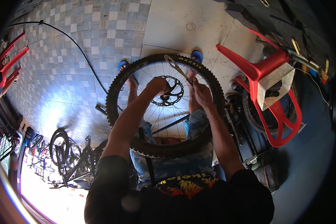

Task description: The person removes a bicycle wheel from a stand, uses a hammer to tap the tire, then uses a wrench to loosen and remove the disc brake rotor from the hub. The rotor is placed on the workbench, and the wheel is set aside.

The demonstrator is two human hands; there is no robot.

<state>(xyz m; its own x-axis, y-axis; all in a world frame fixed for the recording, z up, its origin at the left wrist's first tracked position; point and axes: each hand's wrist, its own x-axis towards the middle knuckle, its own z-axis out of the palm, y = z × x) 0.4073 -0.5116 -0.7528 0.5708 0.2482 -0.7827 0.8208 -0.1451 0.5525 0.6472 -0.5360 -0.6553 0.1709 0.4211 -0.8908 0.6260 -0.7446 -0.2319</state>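
Note:
A bicycle wheel with a black knobby tyre [113, 87] lies across my lap, its spokes between my arms. At its hub is a dark disc brake rotor [181, 90] with a slotted ring. My left hand [159, 86] is closed in a fist over the rotor's left side by the hub; whatever it grips is hidden. My right hand [201, 92] is wrapped round the lower end of a silver wrench-like tool [180, 72] with a long looped head. That tool slants up and left above the spokes, its head over the tyre's far edge.
On the right stands a red plastic chair [270, 67] bearing a white perforated basket [275, 84] with a dark item inside. Another wheel [250, 114] is behind it. A black cable [78, 46] curves over the tiled floor. Several bicycles [69, 160] stand at the lower left.

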